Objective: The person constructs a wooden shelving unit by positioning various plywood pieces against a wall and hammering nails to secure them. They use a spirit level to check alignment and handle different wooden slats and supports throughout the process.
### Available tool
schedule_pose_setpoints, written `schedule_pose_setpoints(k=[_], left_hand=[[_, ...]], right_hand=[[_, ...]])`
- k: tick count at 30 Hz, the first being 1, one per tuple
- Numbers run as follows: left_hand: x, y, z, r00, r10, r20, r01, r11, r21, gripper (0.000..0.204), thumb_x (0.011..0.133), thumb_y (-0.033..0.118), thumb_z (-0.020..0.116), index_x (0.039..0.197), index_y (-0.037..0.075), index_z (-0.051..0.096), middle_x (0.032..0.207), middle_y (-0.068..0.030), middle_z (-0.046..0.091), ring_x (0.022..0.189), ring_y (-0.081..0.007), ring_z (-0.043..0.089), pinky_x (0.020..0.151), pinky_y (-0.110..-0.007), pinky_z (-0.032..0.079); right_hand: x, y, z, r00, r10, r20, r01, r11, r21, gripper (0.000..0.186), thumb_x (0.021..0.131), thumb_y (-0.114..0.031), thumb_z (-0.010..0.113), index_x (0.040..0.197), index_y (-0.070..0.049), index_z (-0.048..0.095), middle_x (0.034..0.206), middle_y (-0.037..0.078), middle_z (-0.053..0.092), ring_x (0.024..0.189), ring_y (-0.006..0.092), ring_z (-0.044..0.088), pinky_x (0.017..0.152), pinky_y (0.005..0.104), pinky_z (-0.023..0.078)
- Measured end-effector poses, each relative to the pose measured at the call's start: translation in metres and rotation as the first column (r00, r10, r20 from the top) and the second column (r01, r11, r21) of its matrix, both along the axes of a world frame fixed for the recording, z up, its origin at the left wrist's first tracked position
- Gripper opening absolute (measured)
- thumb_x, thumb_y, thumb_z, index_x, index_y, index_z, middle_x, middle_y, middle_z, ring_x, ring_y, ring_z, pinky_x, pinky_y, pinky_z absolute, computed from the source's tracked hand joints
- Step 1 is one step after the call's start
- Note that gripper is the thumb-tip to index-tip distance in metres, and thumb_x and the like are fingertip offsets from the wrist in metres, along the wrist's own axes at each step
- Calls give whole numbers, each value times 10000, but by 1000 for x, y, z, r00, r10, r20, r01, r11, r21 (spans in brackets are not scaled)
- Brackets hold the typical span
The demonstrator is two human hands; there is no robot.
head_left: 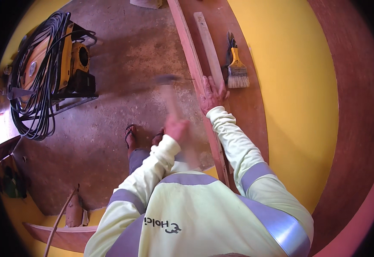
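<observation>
My left hand (177, 129) is closed round the wooden handle of a hammer (171, 100). Motion blurs the hammer, whose dark head is up beside a long wooden board (188, 46). A thin nail (189, 79) sticks out sideways from the board's left face, level with the hammer head and apart from it as far as the blur shows. My right hand (213, 96) grips the board just right of the nail, its fingers over the top edge. Behind those fingers, a shorter wooden strip (209, 45) lies along the reddish ledge.
On the ledge (249, 115) lies a wide paintbrush (237, 70) with a yellow handle, near a yellow wall (298, 85). Coiled black cable (52, 32) hangs over a yellow machine (79, 60) on a frame at left. A brown sack-like bundle (74, 213) stands at lower left.
</observation>
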State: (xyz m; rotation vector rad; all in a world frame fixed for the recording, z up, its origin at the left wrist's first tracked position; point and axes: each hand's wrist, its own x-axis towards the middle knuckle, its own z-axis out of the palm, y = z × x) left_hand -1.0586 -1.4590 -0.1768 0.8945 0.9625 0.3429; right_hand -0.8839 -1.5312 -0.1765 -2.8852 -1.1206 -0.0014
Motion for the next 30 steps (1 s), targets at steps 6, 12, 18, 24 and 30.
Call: schedule_pose_setpoints(k=[6,12,18,24,30], left_hand=[[-19,36,52,991,126,-34,-128,990,-62,278,736,52,572,921,1,371,605,-81,515,413,-182,525,354,-337,458],[-5,11,11,989,137,-55,-132,988,77,222,744,53,551,910,5,411,563,-85,507,423,-200,530,372,-353,473],[-16,28,31,973,-213,-85,210,977,-35,267,741,45,548,956,-14,401,648,-88,515,420,-177,513,391,-317,452],[-4,2,66,885,444,-144,-460,880,-117,264,762,88,582,917,-1,387,598,-98,523,434,-219,541,392,-372,496],[15,-14,-6,992,-70,-105,65,997,-47,148,745,46,588,811,9,461,574,-87,514,419,-211,541,393,-335,472]], right_hand=[[1,-6,-10,987,-86,-133,84,996,-25,722,803,-236,575,1442,-310,247,1423,-104,397,1369,392,76,979,740,95],[-1,-2,-12,986,-67,-155,68,998,1,727,808,-223,578,1446,-307,238,1408,-93,424,1370,383,56,978,738,78],[-1,-7,-10,988,-76,-135,81,996,30,709,818,-211,558,1446,-298,242,1372,-81,468,1371,376,60,976,738,69],[-1,-9,-16,983,-50,-177,61,997,56,696,818,-205,549,1444,-289,256,1345,-65,498,1371,381,53,974,741,42],[0,-5,-9,991,-25,-132,39,993,107,701,818,-209,560,1446,-270,254,1344,-66,501,1371,386,48,971,743,38]])
